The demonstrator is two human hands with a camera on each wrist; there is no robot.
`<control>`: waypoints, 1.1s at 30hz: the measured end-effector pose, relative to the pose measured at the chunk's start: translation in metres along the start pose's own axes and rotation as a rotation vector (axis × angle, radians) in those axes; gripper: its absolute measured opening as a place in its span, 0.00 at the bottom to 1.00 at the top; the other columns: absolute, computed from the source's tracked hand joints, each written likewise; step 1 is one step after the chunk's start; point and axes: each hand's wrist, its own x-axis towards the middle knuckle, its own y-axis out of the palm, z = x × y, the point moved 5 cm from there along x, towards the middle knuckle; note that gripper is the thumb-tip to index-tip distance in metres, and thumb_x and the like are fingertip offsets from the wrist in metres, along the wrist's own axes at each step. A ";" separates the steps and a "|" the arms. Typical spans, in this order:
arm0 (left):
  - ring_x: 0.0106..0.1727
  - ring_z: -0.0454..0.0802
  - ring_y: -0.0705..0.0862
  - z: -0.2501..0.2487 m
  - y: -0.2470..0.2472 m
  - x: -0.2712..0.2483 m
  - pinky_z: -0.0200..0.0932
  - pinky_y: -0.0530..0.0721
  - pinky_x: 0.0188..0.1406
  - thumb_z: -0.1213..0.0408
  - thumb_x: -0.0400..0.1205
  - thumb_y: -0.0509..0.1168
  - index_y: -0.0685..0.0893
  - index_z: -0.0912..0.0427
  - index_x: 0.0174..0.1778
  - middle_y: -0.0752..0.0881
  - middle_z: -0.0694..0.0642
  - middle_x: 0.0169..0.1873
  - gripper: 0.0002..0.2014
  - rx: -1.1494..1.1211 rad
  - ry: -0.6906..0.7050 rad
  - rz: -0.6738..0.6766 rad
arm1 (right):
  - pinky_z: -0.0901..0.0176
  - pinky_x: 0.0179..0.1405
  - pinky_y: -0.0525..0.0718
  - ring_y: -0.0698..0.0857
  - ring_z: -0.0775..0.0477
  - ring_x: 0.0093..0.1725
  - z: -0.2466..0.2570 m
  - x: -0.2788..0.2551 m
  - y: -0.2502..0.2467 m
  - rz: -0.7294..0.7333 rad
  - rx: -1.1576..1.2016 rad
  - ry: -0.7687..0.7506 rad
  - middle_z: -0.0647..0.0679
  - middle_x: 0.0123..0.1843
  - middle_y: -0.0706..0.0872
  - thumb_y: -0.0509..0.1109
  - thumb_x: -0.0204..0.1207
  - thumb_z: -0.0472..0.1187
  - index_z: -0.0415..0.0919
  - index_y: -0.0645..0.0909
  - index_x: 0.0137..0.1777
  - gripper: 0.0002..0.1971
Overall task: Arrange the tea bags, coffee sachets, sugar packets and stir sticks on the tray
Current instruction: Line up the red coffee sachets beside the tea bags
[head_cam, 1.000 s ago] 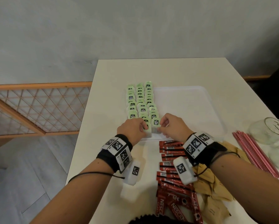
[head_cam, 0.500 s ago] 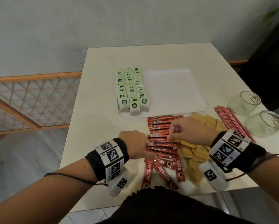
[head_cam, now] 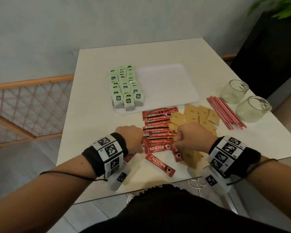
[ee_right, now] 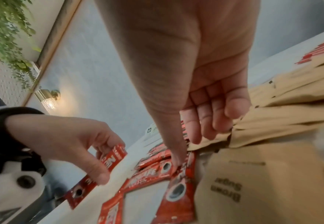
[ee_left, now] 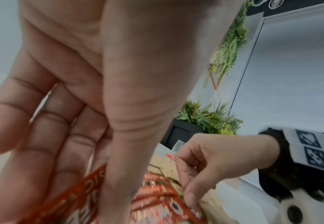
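white table (head_cam: 94, 115) carries everything. white tray (head_cam: 168, 88) sits mid-table toward the far edge; green tea bags (head_cam: 126, 88) stand in three rows along the tray's left edge, rest of tray bare. two glass jars (head_cam: 234, 91) near the table's right edge, red stir sticks (head_cam: 225, 113) lying on the table just left of them. brown sugar packets (head_cam: 197, 115) spread btwn the sticks and the red nescafe coffee sachets (head_cam: 158, 126), all on the table in front of the tray's near edge, some sachets loose by the near edge of the table. left hand (head_cam: 129, 138) at the left end of the sachet pile, fingers & thumb curled round one coffee sachet (ee_right: 107, 162), lifting its end off the table. right hand (head_cam: 193, 138) at the pile's right end, fingers curled, thumb tip pressing down on a sachet; whether it actually pinches one, can't tell.
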 end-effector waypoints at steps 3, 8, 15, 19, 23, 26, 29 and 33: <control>0.51 0.53 0.86 0.000 -0.010 0.005 0.45 0.81 0.47 0.59 0.87 0.59 0.79 0.57 0.57 0.88 0.53 0.48 0.08 -0.142 0.088 -0.004 | 0.62 0.36 0.80 0.83 0.52 0.41 0.001 -0.005 -0.007 -0.058 0.061 -0.031 0.53 0.40 0.84 0.78 0.71 0.52 0.49 0.79 0.43 0.12; 0.50 0.53 0.84 -0.032 -0.001 0.009 0.49 0.84 0.51 0.44 0.83 0.63 0.68 0.61 0.67 0.85 0.57 0.57 0.27 -0.231 0.221 -0.008 | 0.64 0.31 0.76 0.81 0.53 0.37 0.000 -0.010 -0.003 -0.009 0.045 -0.053 0.52 0.37 0.84 0.77 0.69 0.59 0.46 0.80 0.44 0.18; 0.61 0.56 0.81 -0.044 0.017 0.024 0.53 0.83 0.56 0.32 0.59 0.78 0.61 0.59 0.74 0.79 0.55 0.65 0.56 -0.030 0.161 -0.124 | 0.62 0.29 0.78 0.86 0.50 0.35 -0.008 -0.005 0.011 0.026 -0.037 0.020 0.48 0.35 0.88 0.74 0.66 0.68 0.40 0.85 0.41 0.28; 0.65 0.57 0.78 -0.040 0.008 0.032 0.52 0.79 0.57 0.40 0.76 0.70 0.67 0.61 0.70 0.77 0.57 0.66 0.36 -0.050 0.129 -0.226 | 0.65 0.27 0.74 0.83 0.54 0.32 -0.010 0.000 0.014 0.037 0.014 0.057 0.53 0.30 0.84 0.76 0.71 0.58 0.43 0.84 0.36 0.17; 0.61 0.59 0.80 -0.040 0.013 0.040 0.51 0.77 0.48 0.50 0.85 0.61 0.68 0.60 0.68 0.77 0.59 0.64 0.22 -0.059 0.147 -0.272 | 0.62 0.29 0.79 0.82 0.54 0.30 -0.013 0.008 0.017 0.063 0.066 0.096 0.51 0.29 0.84 0.75 0.72 0.56 0.41 0.86 0.35 0.17; 0.58 0.59 0.80 -0.040 0.017 0.044 0.50 0.73 0.45 0.56 0.87 0.59 0.69 0.62 0.66 0.78 0.60 0.62 0.17 -0.061 0.153 -0.271 | 0.59 0.34 0.84 0.81 0.52 0.30 -0.016 0.012 0.020 0.076 0.095 0.132 0.51 0.27 0.81 0.75 0.73 0.55 0.41 0.82 0.33 0.17; 0.61 0.61 0.78 -0.041 0.018 0.043 0.52 0.77 0.49 0.53 0.87 0.60 0.69 0.64 0.67 0.75 0.61 0.63 0.20 -0.017 0.179 -0.245 | 0.55 0.44 0.90 0.87 0.52 0.37 -0.021 0.014 0.022 0.073 0.141 0.160 0.50 0.35 0.88 0.74 0.74 0.53 0.40 0.86 0.37 0.16; 0.64 0.61 0.76 -0.043 0.014 0.042 0.51 0.77 0.58 0.58 0.89 0.54 0.71 0.65 0.67 0.77 0.63 0.65 0.16 0.064 0.177 -0.267 | 0.52 0.44 0.91 0.89 0.52 0.41 -0.021 0.015 0.023 0.024 0.114 0.190 0.52 0.39 0.90 0.74 0.73 0.56 0.44 0.88 0.41 0.15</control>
